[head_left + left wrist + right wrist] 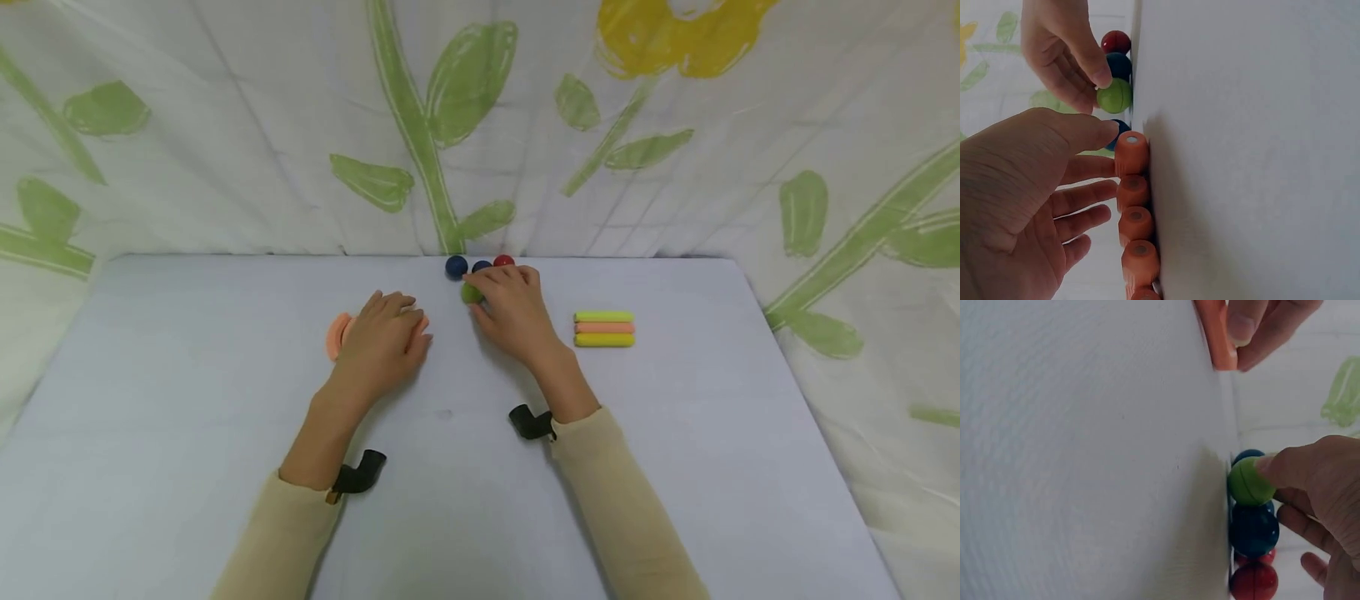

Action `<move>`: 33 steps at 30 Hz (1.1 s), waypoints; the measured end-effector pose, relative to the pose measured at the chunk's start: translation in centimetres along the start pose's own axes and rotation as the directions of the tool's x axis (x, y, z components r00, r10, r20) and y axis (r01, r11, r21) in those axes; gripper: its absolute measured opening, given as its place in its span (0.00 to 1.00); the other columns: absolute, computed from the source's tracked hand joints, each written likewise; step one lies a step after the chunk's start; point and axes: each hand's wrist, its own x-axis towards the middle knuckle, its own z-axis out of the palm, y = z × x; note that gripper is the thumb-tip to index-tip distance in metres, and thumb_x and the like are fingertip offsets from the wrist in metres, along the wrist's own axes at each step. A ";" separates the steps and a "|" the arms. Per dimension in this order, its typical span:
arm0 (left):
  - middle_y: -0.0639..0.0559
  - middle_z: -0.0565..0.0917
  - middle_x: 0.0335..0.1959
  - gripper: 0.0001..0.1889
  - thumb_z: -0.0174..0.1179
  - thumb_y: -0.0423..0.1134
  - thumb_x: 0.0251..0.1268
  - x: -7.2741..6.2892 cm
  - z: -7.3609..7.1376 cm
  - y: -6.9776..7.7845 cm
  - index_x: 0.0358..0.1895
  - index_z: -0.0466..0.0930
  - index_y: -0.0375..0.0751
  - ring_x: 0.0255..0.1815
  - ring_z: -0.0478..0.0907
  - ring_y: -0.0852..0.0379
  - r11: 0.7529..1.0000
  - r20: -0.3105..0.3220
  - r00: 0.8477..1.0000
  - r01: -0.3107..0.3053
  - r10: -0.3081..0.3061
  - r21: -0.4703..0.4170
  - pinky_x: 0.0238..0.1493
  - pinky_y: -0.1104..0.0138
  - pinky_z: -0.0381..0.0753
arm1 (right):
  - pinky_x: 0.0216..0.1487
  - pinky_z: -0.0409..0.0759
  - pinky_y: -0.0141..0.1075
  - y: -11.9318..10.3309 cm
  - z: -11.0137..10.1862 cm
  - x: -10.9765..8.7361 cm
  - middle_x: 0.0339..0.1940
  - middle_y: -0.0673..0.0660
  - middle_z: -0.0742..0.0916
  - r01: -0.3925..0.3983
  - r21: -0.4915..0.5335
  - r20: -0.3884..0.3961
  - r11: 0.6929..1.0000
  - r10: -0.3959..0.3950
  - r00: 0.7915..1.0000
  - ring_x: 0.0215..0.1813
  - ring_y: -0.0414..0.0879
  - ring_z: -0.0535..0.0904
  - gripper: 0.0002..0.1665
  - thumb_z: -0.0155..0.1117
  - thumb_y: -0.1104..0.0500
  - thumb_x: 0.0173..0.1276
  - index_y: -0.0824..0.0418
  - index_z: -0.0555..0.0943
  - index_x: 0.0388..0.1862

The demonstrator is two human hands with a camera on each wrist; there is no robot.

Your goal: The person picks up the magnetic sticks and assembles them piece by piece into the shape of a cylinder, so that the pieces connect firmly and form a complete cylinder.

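My right hand point(513, 308) pinches a green ball point(1250, 482) between thumb and fingers. Around it lie blue balls point(456, 267) and red balls point(504, 261), part of the group hidden behind the hand. Over a row of curved orange pieces point(335, 337) rests my left hand point(382, 342). In the left wrist view its fingers reach out nearly straight. The thumb is beside the end orange piece point(1132, 153); whether it presses on it I cannot tell. Pale round spots show on the ends of these pieces.
To the right lie several short rods point(604, 328), yellow-green, pink-orange and yellow, side by side. A white table point(450, 500) carries everything. Behind it hangs a white cloth point(285, 125) painted with green leaves and yellow flowers. Each wrist bears a black camera mount point(530, 422).
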 end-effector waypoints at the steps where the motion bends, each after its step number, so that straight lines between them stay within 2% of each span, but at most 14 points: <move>1: 0.33 0.85 0.60 0.11 0.64 0.38 0.72 0.0 0.1 0.0 0.44 0.87 0.31 0.70 0.77 0.36 1.000 -0.008 1.000 -0.006 0.006 0.004 0.79 0.44 0.67 | 0.73 0.64 0.55 0.0 0.0 0.0 0.65 0.54 0.87 -0.003 0.001 0.001 1.000 0.003 1.000 0.70 0.55 0.78 0.24 0.69 0.56 0.76 0.54 0.83 0.69; 5: 0.37 0.85 0.57 0.08 0.63 0.39 0.75 -0.2 0.2 0.3 0.42 0.89 0.38 0.62 0.76 0.36 0.999 -0.044 0.999 -0.011 0.013 0.041 0.64 0.45 0.73 | 0.69 0.66 0.55 -0.2 0.1 0.1 0.62 0.55 0.88 -0.001 0.002 -0.002 1.000 0.001 1.000 0.67 0.55 0.79 0.23 0.70 0.57 0.75 0.54 0.84 0.67; 8: 0.41 0.85 0.49 0.09 0.62 0.41 0.76 -0.3 0.3 0.5 0.45 0.90 0.42 0.52 0.76 0.39 0.997 -0.051 0.999 -0.002 0.006 0.075 0.52 0.49 0.71 | 0.66 0.68 0.53 -0.4 0.2 0.1 0.60 0.55 0.88 0.003 -0.004 -0.001 1.000 -0.003 1.000 0.65 0.55 0.79 0.22 0.70 0.57 0.75 0.54 0.85 0.66; 10: 0.43 0.85 0.45 0.10 0.62 0.42 0.77 -0.3 0.2 0.6 0.47 0.91 0.43 0.47 0.76 0.40 0.996 -0.050 0.999 -0.004 0.009 0.090 0.48 0.50 0.71 | 0.64 0.69 0.52 -0.4 0.2 0.1 0.60 0.55 0.88 0.000 -0.009 0.004 1.000 0.000 1.000 0.64 0.55 0.79 0.21 0.70 0.57 0.75 0.54 0.85 0.66; 25: 0.42 0.91 0.39 0.14 0.64 0.47 0.78 -0.4 0.3 0.9 0.46 0.91 0.39 0.41 0.80 0.40 0.994 -0.046 0.999 0.014 -0.009 0.110 0.43 0.52 0.74 | 0.61 0.77 0.50 -0.1 0.5 0.1 0.61 0.57 0.87 0.013 0.021 0.038 1.000 -0.013 0.999 0.65 0.54 0.83 0.23 0.70 0.60 0.75 0.56 0.83 0.68; 33: 0.44 0.91 0.38 0.13 0.65 0.47 0.76 -0.3 0.5 1.3 0.42 0.91 0.40 0.39 0.81 0.41 0.991 -0.057 0.998 0.002 0.006 0.136 0.41 0.53 0.75 | 0.63 0.82 0.49 0.0 0.4 0.1 0.60 0.59 0.87 0.029 0.031 0.051 0.999 -0.031 0.998 0.61 0.56 0.84 0.23 0.70 0.60 0.75 0.57 0.83 0.68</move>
